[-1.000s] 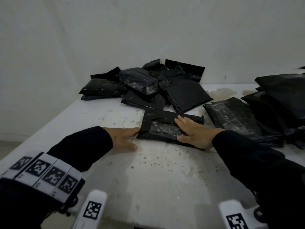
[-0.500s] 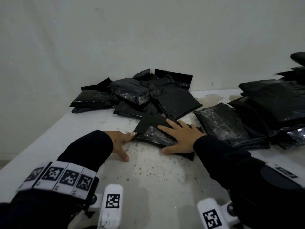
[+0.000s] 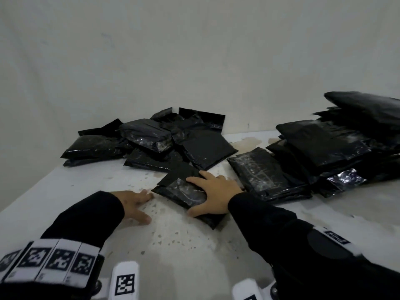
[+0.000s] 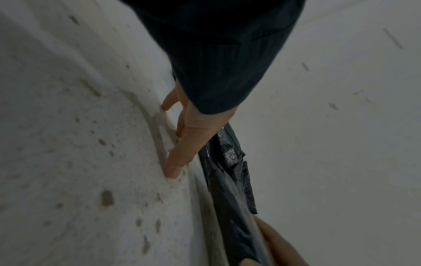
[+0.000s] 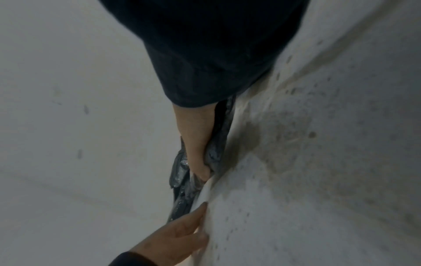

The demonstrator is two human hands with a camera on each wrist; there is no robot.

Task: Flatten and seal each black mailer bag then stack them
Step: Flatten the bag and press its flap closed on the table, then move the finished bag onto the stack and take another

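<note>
head view: a person in black sleeves works at a speckled white desk point(image 3: 173, 239) set against a pale wall point(image 3: 151, 61).
mailer bag in work: black mailer bag point(image 3: 184, 194) lies flat on the desk in front of the person, turned at an angle, its flap point(image 3: 177, 174) pointing toward the far pile.
right hand: right hand point(image 3: 213, 195) lies palm down on the right part of the bag, fingers straight and spread over the glossy top, thumb at the near edge; it presses, with nothing curled round the plastic.
left hand: left hand point(image 3: 135, 203) rests on the desk just beside the bag's left corner, fingers extended, fingertips at or nearly at that corner; contact cannot be told. it holds nothing.
left wrist view: fingers point(image 4: 180, 154) of the left hand touch the desk top, the bag's edge point(image 4: 227, 181) just beside them.
right wrist view: thumb point(image 5: 200, 162) of the right hand lies against the bag's crinkled edge, with the left hand point(image 5: 173, 239) flat on the desk nearby.
far pile: loose heap of black mailer bags point(image 3: 151, 139) at the back of the desk, some puffy, overlapping one another.
right stack: stacked black bags point(image 3: 320, 148) on the right side of the desk, near the bag in work but apart from it.
wrist gear: white bands with black square markers point(image 3: 54, 262) on the left forearm.
</note>
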